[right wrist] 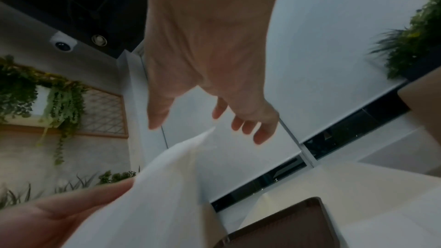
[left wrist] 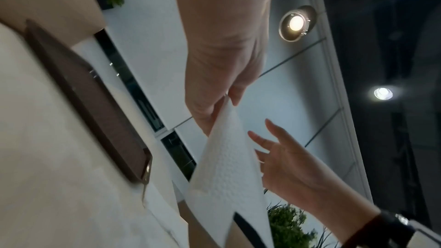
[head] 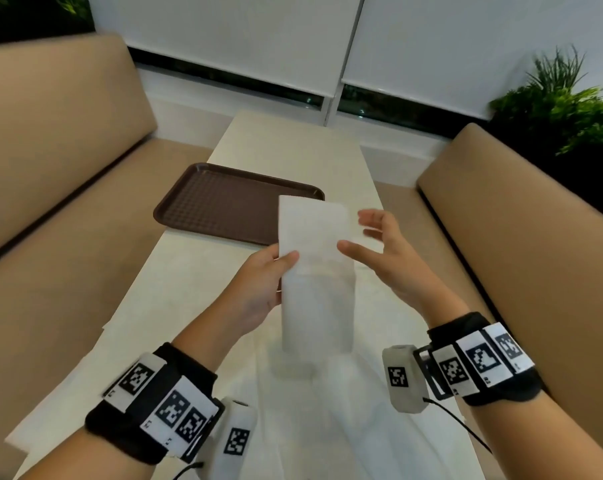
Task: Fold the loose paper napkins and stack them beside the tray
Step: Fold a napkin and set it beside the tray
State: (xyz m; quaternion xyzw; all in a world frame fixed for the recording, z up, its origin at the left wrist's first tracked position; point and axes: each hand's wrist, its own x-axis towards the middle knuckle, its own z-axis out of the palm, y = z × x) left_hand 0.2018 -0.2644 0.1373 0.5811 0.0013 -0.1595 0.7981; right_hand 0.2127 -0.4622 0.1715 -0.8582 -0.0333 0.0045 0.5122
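Flanking the scene at nine and three o'clock in the head view, two tan benches (head: 61,140) are taking up the most room, with white roller blinds (head: 244,32) hanging at twelve and a green plant (head: 566,109) showing at two o'clock. Between the benches a long pale table (head: 286,147) is running from six toward twelve. A brown tray (head: 220,199) with a gridded floor is lying flat on it at about eleven o'clock from the hands, close to the table's left edge. Loose white napkins (head: 327,410) are lying spread over the near end of the table at six o'clock, overlapping one another; how many there are cannot be told.

Above them, a folded napkin (head: 315,271) is being held upright in the air as a long narrow strip, its top edge overlapping the tray's right corner in the picture. The left hand (head: 262,289) is pinching this strip at its left edge, thumb on the near face. The right hand (head: 383,251) is hovering at three o'clock of the strip with fingers spread and relaxed, gripping nothing; the right wrist view shows a gap between its fingertips (right wrist: 260,135) and the paper.
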